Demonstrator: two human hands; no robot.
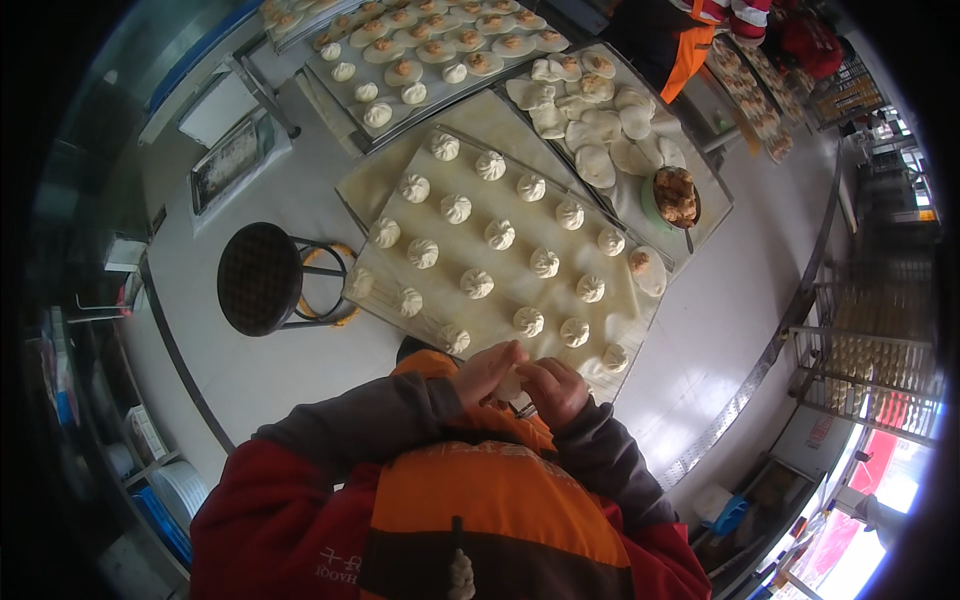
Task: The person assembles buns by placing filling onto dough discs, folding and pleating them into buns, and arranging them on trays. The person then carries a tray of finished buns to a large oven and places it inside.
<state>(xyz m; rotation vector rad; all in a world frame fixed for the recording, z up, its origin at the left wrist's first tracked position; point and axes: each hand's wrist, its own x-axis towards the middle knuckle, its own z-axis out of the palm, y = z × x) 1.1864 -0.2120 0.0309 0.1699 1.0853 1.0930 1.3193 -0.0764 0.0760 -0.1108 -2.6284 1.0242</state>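
Close to my body, over the near edge of a tray, my left hand (487, 372) cups a pale stuffed bun (511, 384), partly hidden by my fingers. The fingers of my right hand (556, 389) pinch at the bun from the other side. Rows of pleated buns (499, 234) sit on the cloth-lined tray (385, 292) just beyond my hands. A dough round with filling (647, 271) lies by the tray's right edge. At the far right of the table stands a green bowl of brown filling (675, 197), a utensil handle sticking out.
Flat dough rounds (594, 165) are piled behind the tray. Farther back, another tray (400, 112) carries buns and filled rounds. A round stool (258, 279) stands to the left. Another person (652, 40) is at the back right, near more trays (752, 100). A rack (868, 365) stands at right.
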